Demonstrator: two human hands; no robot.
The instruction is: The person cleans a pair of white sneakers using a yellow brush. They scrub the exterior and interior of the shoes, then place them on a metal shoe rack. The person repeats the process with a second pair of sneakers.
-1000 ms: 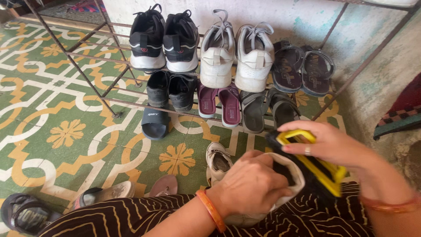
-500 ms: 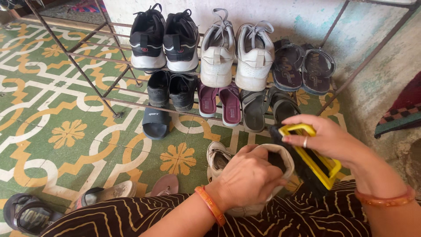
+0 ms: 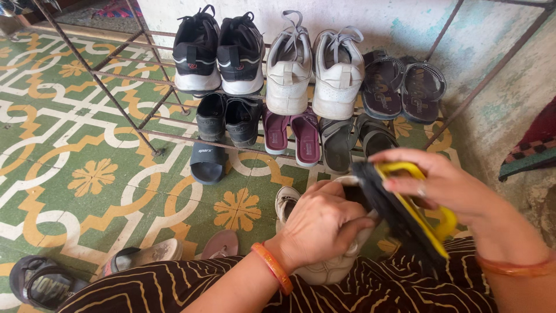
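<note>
My left hand point(image 3: 321, 223) grips a white shoe point(image 3: 330, 268) on my lap, fingers curled into its opening. My right hand point(image 3: 446, 188) holds a yellow-backed brush point(image 3: 405, 208) with black bristles, pressed against the shoe's upper edge. The brush hides part of the shoe's opening. A second white shoe point(image 3: 286, 203) lies on the floor just beyond my left hand.
A metal shoe rack point(image 3: 147, 122) ahead holds black sneakers point(image 3: 219, 52), white sneakers point(image 3: 313, 66), dark sandals point(image 3: 402, 87), maroon slippers point(image 3: 292, 133) and grey sandals. A dark slide point(image 3: 207, 162) lies under it. Sandals point(image 3: 145, 255) lie on the patterned tile floor at my left.
My right hand has tilted the brush and swept it down and to the left across the shoe. My left hand shifted slightly leftward with the shoe.
</note>
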